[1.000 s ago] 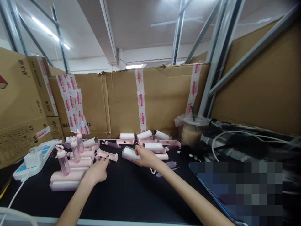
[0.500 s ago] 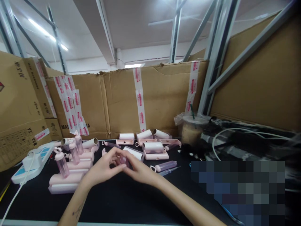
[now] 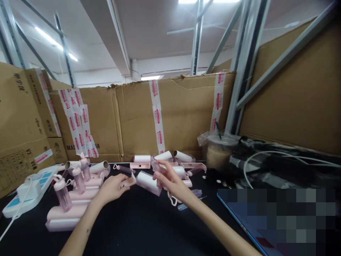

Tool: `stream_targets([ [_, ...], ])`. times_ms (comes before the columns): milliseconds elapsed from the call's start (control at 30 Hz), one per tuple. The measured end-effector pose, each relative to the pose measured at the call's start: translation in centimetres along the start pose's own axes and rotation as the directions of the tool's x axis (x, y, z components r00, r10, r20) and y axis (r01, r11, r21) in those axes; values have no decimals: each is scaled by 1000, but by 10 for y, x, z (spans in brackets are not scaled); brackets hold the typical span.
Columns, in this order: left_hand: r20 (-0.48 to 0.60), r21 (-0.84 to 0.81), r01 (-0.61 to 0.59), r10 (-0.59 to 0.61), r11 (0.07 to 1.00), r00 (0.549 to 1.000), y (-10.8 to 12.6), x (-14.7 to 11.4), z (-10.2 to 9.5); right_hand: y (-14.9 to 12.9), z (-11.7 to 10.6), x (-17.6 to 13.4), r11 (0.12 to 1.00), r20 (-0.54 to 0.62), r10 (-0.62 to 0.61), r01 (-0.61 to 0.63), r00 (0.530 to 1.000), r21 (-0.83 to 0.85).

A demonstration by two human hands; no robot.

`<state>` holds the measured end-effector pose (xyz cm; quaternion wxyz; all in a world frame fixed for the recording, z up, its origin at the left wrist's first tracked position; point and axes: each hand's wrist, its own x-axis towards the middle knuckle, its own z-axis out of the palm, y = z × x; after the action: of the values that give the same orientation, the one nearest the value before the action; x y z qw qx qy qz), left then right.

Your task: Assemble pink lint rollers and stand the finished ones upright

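Head view, and it's the translucent pink tube pinched in the right hand above the black tabletop, long axis slanting up and slightly left, while the left hand curls around a small pink piece. Between them a white roll lies slantwise, near end rightward; over left, three capped tubes stand among pink cases, seemingly done, while loose rolls and pink trays at the back look left to do

Head-worn camera is looking forward and down, facing a cardboard wall, left hand, right hand showing near.
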<state>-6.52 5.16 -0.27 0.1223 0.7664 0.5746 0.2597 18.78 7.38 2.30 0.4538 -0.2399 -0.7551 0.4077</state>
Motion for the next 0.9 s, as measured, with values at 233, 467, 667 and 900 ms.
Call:
stream_targets([
  [233,-7,-971,33,-168,235,986,51,-9,13,-6,8,-22,791,80,-5,53,997,-609],
  [467,159,-955,182,-113,234,981,47,-13,28,-5,22,-30,655,178,-17,145,984,-741],
  [667,115,-864,191,-186,467,976,42,-7,45,1,26,-32,534,236,-23,211,972,-818],
  [900,-43,-845,117,-284,522,958,48,-7,51,0,33,-39,431,248,-42,242,968,-869],
])
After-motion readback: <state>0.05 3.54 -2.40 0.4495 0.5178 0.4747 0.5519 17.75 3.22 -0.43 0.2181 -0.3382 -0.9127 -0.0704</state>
